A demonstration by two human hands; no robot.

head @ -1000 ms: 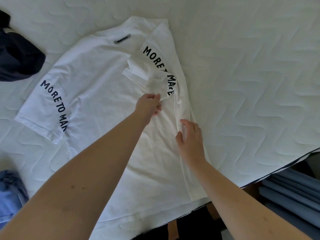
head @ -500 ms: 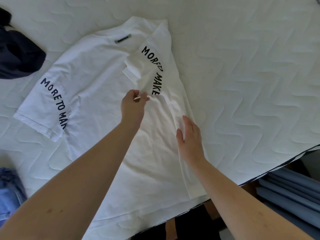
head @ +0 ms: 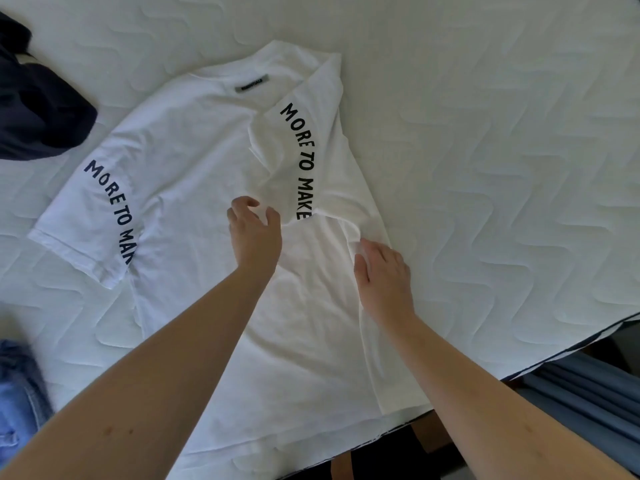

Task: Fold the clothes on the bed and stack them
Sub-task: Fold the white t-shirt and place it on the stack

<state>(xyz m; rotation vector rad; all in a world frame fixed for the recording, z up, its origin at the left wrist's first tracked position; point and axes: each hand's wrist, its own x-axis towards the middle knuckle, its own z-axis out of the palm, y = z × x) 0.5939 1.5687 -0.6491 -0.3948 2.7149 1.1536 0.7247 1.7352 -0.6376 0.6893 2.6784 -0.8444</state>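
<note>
We see a white shirt flat on the bed, "MORE TO MAKE" printed on its folded-in right sleeve; the neck label is unreadable. Our left hand hovers, fingers loosely curled, holding nothing. Our right hand presses the folded edge with straight fingers.

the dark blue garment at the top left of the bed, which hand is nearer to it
Left. The left hand is over the middle of the white t-shirt, well right of the dark blue garment. The right hand rests farther right, at the shirt's folded edge.
</note>
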